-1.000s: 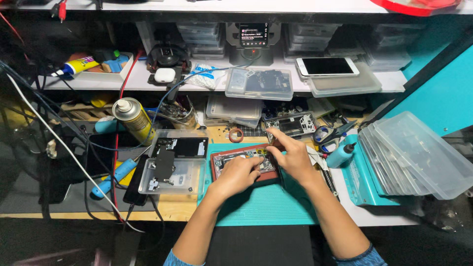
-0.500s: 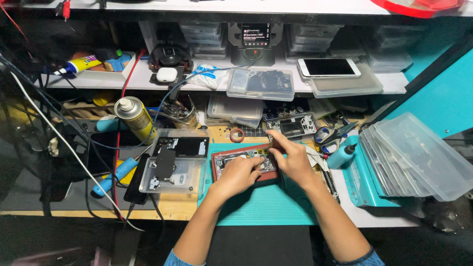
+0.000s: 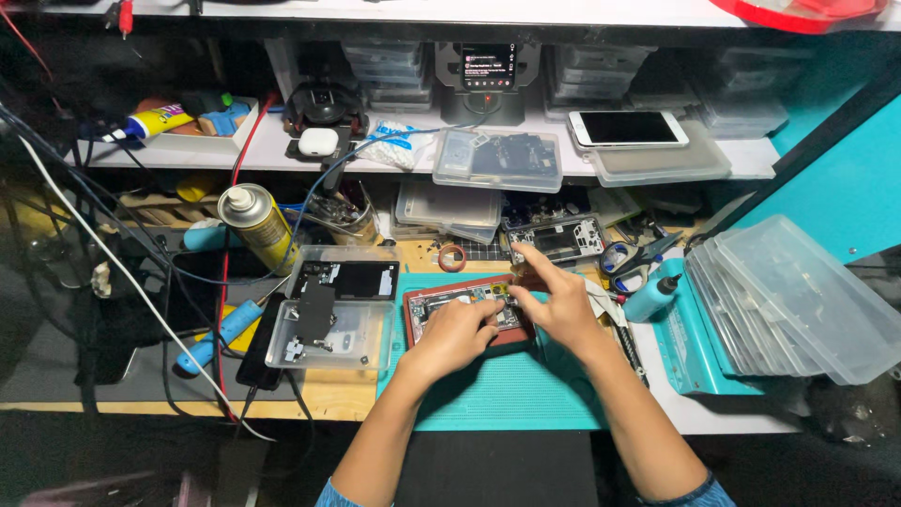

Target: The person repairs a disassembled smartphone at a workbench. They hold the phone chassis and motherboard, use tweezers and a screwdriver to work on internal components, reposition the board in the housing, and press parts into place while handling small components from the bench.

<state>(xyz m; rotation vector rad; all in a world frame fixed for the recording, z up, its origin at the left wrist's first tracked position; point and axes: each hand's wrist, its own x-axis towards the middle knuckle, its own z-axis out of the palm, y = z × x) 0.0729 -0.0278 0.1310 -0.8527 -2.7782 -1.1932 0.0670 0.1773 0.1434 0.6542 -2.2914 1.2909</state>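
A: Where's the opened phone [image 3: 466,310]?
B: Flat on the teal mat [image 3: 507,390], long axis left to right; one phone, two hands; left hand [image 3: 452,336] presses its near edge, fingers curled.
A: And the right hand [image 3: 556,302]?
B: At its right end, nearer; pinching something, too small to tell what.

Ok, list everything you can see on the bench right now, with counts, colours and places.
Opened phone in red frame: one, on teal mat, under both hands.
Teal work mat: one, bench centre.
Clear plastic parts tray: one, left of the phone.
Yellow spray can: one, tilted, rear left.
Blue-handled screwdriver: one, far left.
White smartphone: one, on shelf, face up.
Stacked clear plastic lids: several, right edge.
Teal squeeze bottle: one, right of the hands.
Left hand: on the phone.
Right hand: at the phone's upper right edge, forefinger stretched out.
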